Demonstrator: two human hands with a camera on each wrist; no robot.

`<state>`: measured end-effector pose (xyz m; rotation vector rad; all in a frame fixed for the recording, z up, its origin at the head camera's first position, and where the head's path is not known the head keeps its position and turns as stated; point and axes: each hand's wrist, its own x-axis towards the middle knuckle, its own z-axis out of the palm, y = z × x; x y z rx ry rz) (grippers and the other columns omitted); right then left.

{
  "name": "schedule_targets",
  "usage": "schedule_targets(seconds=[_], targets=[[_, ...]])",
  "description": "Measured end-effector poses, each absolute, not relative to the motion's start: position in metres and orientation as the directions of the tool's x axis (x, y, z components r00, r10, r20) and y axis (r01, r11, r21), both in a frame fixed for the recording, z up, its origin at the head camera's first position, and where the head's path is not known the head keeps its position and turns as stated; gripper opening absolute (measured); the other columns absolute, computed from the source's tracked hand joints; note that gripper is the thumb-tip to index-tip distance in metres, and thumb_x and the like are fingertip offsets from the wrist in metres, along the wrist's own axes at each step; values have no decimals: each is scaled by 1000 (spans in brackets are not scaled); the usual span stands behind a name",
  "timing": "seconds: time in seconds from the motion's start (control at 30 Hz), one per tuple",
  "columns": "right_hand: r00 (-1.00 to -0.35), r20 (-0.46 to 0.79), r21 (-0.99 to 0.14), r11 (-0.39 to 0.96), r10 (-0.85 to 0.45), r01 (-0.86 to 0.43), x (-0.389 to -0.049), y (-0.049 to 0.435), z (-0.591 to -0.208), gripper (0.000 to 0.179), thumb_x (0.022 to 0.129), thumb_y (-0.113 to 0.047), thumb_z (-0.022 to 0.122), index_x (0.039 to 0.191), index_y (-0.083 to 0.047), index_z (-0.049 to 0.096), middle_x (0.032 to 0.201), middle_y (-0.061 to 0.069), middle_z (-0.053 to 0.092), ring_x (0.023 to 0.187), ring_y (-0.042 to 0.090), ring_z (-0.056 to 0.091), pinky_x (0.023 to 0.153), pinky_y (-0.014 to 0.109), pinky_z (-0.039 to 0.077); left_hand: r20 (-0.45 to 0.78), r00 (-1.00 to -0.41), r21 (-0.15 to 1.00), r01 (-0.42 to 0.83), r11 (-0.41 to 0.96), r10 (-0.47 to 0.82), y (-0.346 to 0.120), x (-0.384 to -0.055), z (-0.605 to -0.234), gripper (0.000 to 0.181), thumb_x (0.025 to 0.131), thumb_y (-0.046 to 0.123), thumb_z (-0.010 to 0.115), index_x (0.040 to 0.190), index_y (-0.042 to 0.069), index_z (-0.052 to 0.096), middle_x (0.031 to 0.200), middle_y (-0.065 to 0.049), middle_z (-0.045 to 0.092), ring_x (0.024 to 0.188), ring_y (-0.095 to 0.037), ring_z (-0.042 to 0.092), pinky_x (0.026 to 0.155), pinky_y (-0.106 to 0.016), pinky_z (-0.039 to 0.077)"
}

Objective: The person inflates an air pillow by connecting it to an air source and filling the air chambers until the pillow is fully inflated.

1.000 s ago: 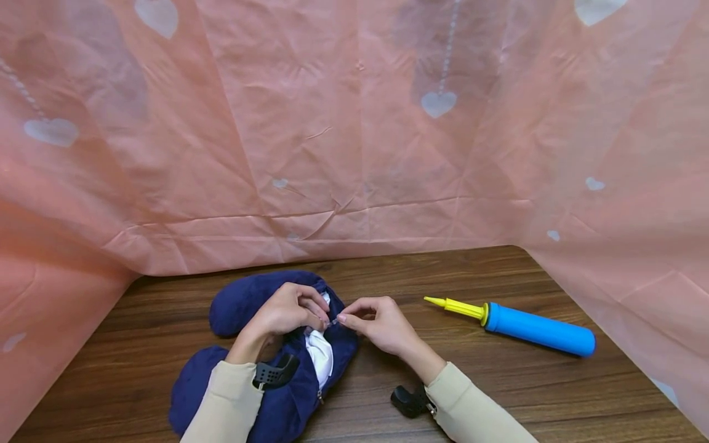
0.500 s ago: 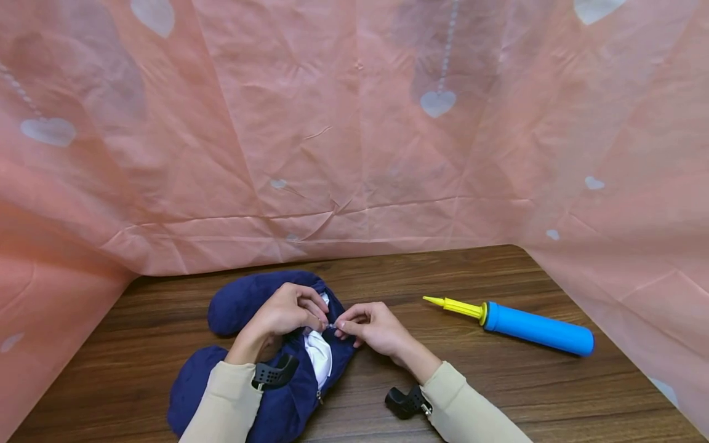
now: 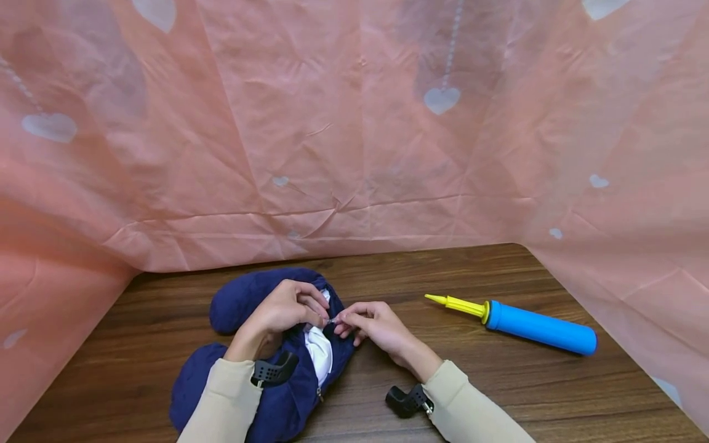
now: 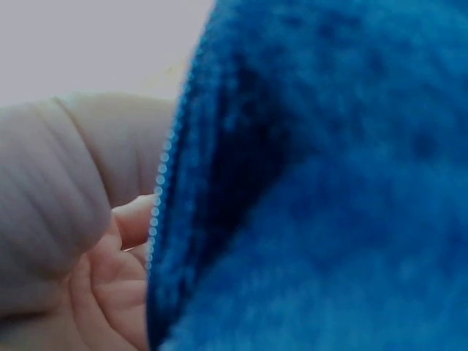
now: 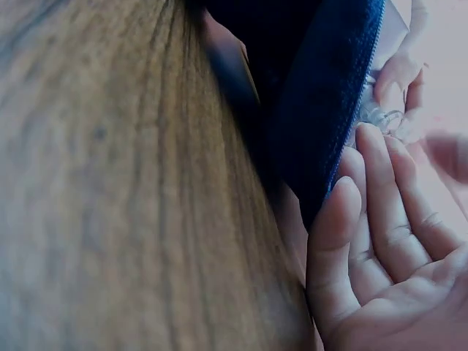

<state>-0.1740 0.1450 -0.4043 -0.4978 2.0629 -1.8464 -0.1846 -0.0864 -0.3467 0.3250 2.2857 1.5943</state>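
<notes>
A navy U-shaped neck pillow (image 3: 246, 298) lies at the left of the table, its zipped cover gaping. White inner fabric (image 3: 319, 354) shows through the gap. My left hand (image 3: 285, 307) reaches over the pillow and pinches a small clear plastic valve (image 5: 380, 115) at the opening. From the other side my right hand (image 3: 379, 329) pinches the valve's outer end with thumb and forefinger. In the left wrist view the cover's zip edge (image 4: 162, 168) hides part of the left hand. The right hand's other fingers are loosely bent beside the cover in the right wrist view.
A blue hand pump (image 3: 543, 327) with a yellow nozzle (image 3: 462, 306) lies on the brown wooden table (image 3: 476, 387) to the right. Pink curtain (image 3: 360, 154) with white hearts closes in the back and sides. A zip pull (image 3: 319, 394) hangs near the pillow's front.
My right hand has shifted slightly left and down, its fingers closer to the left hand, with more of them bent under the valve. The left hand and pillow stay almost still.
</notes>
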Motion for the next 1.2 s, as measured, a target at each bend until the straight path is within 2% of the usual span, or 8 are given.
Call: schedule_targets(seconds=[0.33,0.5,0.67,0.87,1.2], targets=[[-883,4,-990,121,-469,-68,-174,145,-409,26,104,-12,69,115,12,74,94,11,82,81,7,72,67,21,53,-147,-913,925,10,379,382,-85,-185,-347,33,79,-5,84,110,-7,75,88,-9,81,77,-15,75,70,-26,57],[-887,17,-992,101,-462,-71,-173,143,-408,26,104,-10,69,113,14,72,91,13,81,78,7,71,67,20,53,-126,-909,871,90,483,397,-83,-182,-344,36,76,0,90,109,-2,76,89,-5,81,78,-12,74,68,-26,57],[-880,21,-993,93,-474,-73,-174,142,-408,25,104,-8,68,111,16,72,86,5,80,77,7,71,68,20,53,-108,-901,824,155,545,420,-81,-180,-341,36,73,-3,92,105,1,77,86,-3,81,78,-12,75,69,-25,58],[-874,10,-993,95,-486,-64,-172,142,-410,25,103,-8,69,109,16,72,83,0,78,76,6,70,65,20,51,-101,-896,853,146,501,432,-81,-180,-345,31,73,-10,86,102,-4,77,84,-6,81,76,-12,77,69,-24,58],[-891,-32,-994,105,-454,-17,-173,139,-406,24,102,-11,72,109,12,74,86,4,79,77,9,69,64,22,54,-89,-897,891,123,437,434,-84,-183,-347,31,74,-11,85,103,-7,76,85,-11,81,77,-14,78,70,-25,59]])
